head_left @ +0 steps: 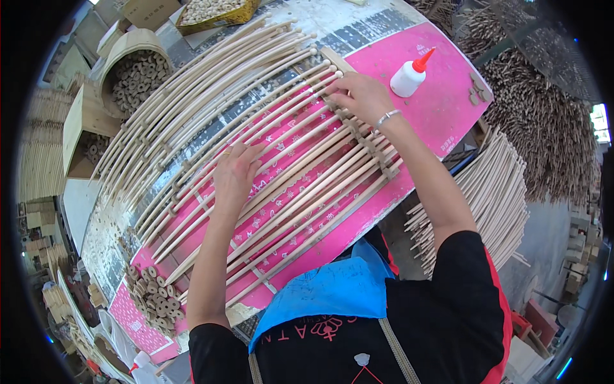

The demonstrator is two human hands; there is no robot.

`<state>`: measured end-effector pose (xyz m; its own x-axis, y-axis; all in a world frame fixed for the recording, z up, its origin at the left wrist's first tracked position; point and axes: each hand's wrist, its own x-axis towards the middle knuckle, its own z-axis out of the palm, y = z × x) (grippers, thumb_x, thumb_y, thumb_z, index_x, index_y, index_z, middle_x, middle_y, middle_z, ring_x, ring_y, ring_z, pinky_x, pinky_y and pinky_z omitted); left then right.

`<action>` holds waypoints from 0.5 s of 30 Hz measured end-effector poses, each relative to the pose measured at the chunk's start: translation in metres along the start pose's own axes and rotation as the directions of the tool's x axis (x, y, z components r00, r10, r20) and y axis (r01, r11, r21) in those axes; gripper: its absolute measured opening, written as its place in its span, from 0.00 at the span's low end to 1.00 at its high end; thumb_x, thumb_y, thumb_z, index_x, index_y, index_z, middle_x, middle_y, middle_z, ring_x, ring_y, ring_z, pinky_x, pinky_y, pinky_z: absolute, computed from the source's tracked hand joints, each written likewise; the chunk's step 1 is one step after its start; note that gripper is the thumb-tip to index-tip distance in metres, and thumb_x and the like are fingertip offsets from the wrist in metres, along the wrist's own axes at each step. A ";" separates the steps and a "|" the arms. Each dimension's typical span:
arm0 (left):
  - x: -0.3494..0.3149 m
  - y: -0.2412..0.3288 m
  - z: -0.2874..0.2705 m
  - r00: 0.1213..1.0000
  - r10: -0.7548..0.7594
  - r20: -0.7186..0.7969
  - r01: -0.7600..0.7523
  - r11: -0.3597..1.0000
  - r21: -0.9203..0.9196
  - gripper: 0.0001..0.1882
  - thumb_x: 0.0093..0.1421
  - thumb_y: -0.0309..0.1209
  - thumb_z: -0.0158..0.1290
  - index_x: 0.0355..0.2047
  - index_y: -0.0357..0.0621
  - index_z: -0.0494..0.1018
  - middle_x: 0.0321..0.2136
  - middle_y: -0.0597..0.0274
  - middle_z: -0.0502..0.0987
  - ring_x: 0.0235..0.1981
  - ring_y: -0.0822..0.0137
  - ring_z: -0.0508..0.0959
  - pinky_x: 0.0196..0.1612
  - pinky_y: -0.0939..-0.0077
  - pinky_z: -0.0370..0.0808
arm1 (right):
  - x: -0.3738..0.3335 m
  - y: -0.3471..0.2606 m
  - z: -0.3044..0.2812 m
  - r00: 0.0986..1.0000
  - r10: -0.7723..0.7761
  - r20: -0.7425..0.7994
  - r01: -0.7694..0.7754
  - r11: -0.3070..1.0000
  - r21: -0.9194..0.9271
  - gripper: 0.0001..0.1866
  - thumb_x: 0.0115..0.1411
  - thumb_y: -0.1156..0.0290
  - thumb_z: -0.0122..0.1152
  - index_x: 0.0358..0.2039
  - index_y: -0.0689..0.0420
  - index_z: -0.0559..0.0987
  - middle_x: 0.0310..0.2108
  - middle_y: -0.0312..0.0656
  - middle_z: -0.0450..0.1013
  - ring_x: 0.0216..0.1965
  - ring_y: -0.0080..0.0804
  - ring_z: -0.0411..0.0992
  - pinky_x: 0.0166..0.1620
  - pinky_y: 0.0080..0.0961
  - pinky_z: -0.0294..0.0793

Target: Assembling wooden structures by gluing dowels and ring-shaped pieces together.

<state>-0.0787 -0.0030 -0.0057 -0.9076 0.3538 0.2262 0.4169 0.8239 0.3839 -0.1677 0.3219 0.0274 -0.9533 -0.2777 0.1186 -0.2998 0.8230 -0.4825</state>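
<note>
Wooden rods [307,159] lie in rows across a pink sheet [441,77], right hand [366,96] bent at their upper ends, left hand [235,171] curled over their middles; whether either pinches one is unclear. A sideways nudge could misalign them.

Left fingers [245,152] at wooden rods [313,168], right fingers [346,84] beside ball ends [332,68], white bottle [407,80]

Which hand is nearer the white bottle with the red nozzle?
Right. The right hand is just left of the white bottle; the left hand is farther off, lower left, over the wooden rods.
</note>
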 end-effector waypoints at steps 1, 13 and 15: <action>-0.001 -0.001 0.002 1.000 0.010 -0.011 -0.010 1.000 0.018 0.17 0.56 0.25 0.63 0.47 0.50 0.82 0.36 0.59 0.77 0.41 0.54 0.80 0.43 0.57 0.77 | 0.010 0.003 0.003 0.994 0.022 0.111 -0.021 1.000 -0.006 0.12 0.60 0.61 0.65 0.41 0.49 0.88 0.37 0.41 0.81 0.41 0.42 0.80 0.45 0.40 0.78; 0.002 -0.003 0.000 1.000 0.004 0.015 -0.004 0.999 0.033 0.16 0.57 0.24 0.62 0.47 0.50 0.83 0.34 0.60 0.76 0.39 0.55 0.80 0.42 0.58 0.77 | 0.021 0.029 0.012 0.962 -0.096 0.254 0.118 0.990 -0.073 0.11 0.61 0.56 0.69 0.40 0.46 0.88 0.37 0.36 0.79 0.42 0.38 0.78 0.45 0.38 0.77; 0.001 -0.003 0.000 1.000 -0.003 0.029 0.002 1.000 0.031 0.16 0.58 0.24 0.62 0.47 0.50 0.83 0.34 0.60 0.76 0.39 0.55 0.80 0.42 0.58 0.77 | 0.020 0.032 0.013 0.965 -0.109 0.239 0.128 0.990 -0.063 0.11 0.61 0.56 0.68 0.40 0.46 0.87 0.36 0.36 0.79 0.41 0.37 0.78 0.45 0.37 0.77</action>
<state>-0.0813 -0.0053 -0.0070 -0.9098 0.3642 0.1990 0.4134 0.8380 0.3562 -0.1960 0.3359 0.0028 -0.8786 -0.4759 -0.0399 -0.4206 0.8106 -0.4075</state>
